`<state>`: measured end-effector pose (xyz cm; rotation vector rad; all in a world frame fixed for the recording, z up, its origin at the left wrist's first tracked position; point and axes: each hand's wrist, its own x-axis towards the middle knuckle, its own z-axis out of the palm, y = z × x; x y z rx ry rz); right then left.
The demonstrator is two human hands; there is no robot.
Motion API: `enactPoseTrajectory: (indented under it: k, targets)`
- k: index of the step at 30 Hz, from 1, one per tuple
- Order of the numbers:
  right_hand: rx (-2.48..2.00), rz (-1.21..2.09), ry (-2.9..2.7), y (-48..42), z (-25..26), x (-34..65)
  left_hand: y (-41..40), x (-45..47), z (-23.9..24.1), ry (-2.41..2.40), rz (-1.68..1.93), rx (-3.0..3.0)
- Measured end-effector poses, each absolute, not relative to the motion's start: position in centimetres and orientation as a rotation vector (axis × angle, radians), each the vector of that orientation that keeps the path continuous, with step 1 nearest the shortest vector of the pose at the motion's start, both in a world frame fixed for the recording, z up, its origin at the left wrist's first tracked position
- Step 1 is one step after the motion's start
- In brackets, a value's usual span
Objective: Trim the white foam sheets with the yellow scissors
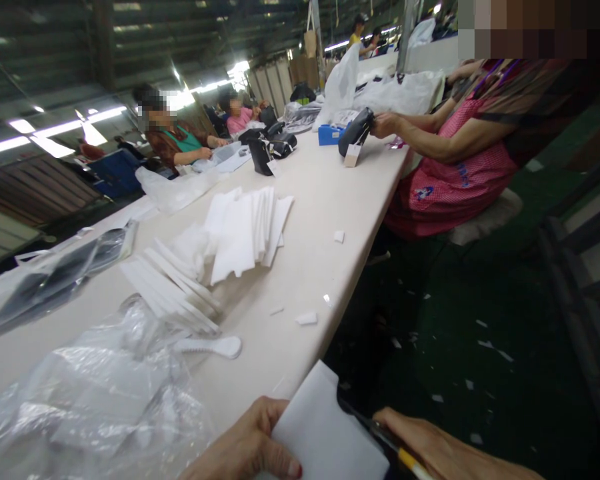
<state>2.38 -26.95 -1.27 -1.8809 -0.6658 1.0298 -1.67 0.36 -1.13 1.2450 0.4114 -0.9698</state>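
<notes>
At the bottom of the head view, my left hand [247, 443] is closed on a white foam sheet [325, 427], thumb on top. The sheet is held at the table's near edge and has a notch at its upper right corner. My right hand [430, 443] grips what look like scissors [375, 430], with a dark blade and a yellow part near the handle. The blade lies along the sheet's right edge. Beyond my hands, a stack of white foam sheets [245, 230] leans on the table, beside another fanned pile [173, 287].
Clear plastic bags [95, 387] cover the table's near left, by a white strip-like tool [213, 347]. Small foam scraps [307, 319] lie near the table edge. Across the table stand black bags [267, 148]. A co-worker in a pink apron [445, 180] sits at right, handling a black bag [355, 133].
</notes>
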Motion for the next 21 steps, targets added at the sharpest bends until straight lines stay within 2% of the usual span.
enactPoseTrajectory:
  k: [11,21]
  targets:
    - [-1.937,0.984,-0.707,-25.6,-1.2,2.7,-1.2,-1.4,-1.5,0.448,-0.97,1.254]
    - [-1.716,1.05,-0.63,-25.5,-7.1,1.2,-1.3,-1.6,-2.0,0.457,-0.996,1.232]
